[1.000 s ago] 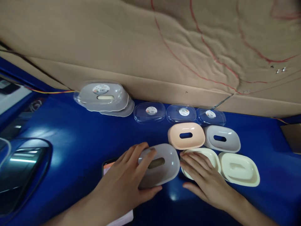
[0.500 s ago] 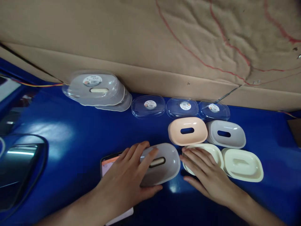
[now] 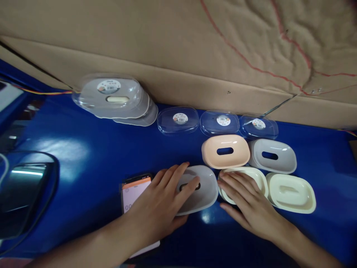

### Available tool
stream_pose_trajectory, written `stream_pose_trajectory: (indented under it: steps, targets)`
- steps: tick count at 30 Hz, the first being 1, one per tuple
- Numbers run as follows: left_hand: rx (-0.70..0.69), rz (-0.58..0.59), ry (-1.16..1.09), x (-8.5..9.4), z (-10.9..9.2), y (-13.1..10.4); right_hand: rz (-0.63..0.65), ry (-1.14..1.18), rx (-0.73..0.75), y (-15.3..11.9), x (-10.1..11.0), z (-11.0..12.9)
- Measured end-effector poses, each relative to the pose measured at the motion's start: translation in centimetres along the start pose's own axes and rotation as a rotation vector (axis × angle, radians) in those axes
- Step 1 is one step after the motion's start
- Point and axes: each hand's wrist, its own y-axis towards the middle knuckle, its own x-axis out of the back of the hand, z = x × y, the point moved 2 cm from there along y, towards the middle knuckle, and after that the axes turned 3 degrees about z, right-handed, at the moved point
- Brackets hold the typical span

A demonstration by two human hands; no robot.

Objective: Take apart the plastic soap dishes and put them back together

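Observation:
Around the left side of a grey oval soap dish (image 3: 208, 191) is my left hand (image 3: 164, 199). Its thumb is at the dish's front wall, its fingers are over the back, and the index finger points at the centre slot. My right hand (image 3: 248, 199) lies with fingers stretched over the left part of a cream soap dish (image 3: 258, 178). The two dishes stand side by side, almost touching. To the right is another cream dish (image 3: 292, 193) with a raised bar inside. Behind them sit a peach dish (image 3: 225, 160) and a second grey dish (image 3: 275, 163), both slotted.
Three clear lids (image 3: 178, 128) with round labels lie along the cardboard wall (image 3: 167, 82). Stacked grey dishes (image 3: 139, 108) under a clear lid stand at back left. A phone (image 3: 136, 190) lies partly beneath my left forearm. A dark device (image 3: 22, 201) and cable are far left.
My left thumb has drawn in against the front of the grey dish, and the index finger has moved over its slot. My right hand stays on the cream dish. The view has shifted slightly.

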Motion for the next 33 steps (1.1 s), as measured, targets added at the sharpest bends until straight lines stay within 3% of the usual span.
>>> stream_pose_trajectory:
  steps: [7,12,22,33]
  targets:
    - [-0.101,0.059,-0.043,0.8,-0.3,0.9,-0.089,-0.014,0.054,0.2,0.4,0.7]
    - [-0.191,0.092,-0.024,0.6,-0.9,1.3,-0.044,-0.007,0.175,0.5,0.9,1.4]
    - [-0.259,-0.083,0.130,0.5,-1.1,0.9,-0.108,-0.116,0.273,0.5,1.0,2.0]
    - [-0.329,-0.108,0.118,0.0,-0.4,1.1,-0.153,-0.117,0.237,0.3,0.3,2.0]
